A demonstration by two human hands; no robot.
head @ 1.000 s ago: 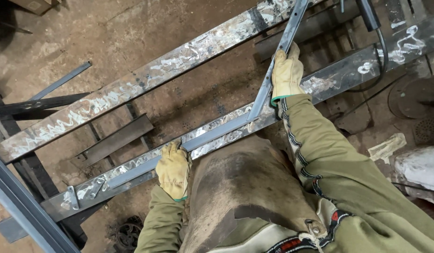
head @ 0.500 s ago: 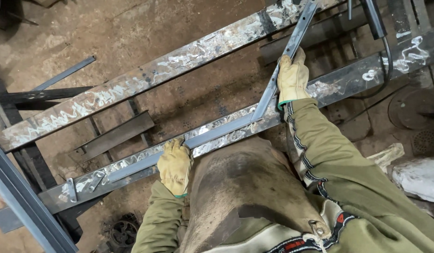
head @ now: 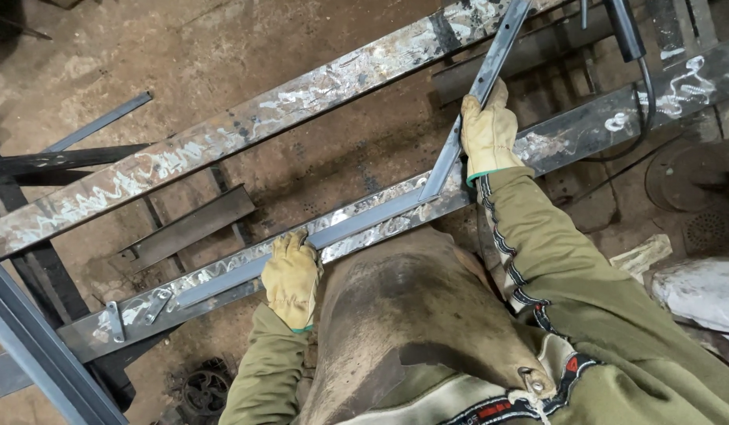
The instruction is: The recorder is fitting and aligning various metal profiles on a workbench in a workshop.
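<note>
Both my hands wear yellow leather gloves. A grey steel angle frame (head: 372, 220) forms an L on two long weld-spattered rails. One leg lies along the near rail (head: 585, 130); the other leg (head: 498, 51) runs up across to the far rail (head: 223, 142). My left hand (head: 290, 277) grips the long leg on the near rail. My right hand (head: 487, 132) holds the upward leg just above the corner joint (head: 431, 189).
A black cable with a welding holder (head: 628, 35) hangs over the rails at top right. Loose steel bars (head: 187, 228) lie on the dirt floor between and left of the rails. A grey steel beam (head: 34, 346) crosses the lower left. White rubble (head: 695, 287) sits at right.
The view has drifted slightly; both hands keep their hold on the frame, which stays on the rails in the same pose.
</note>
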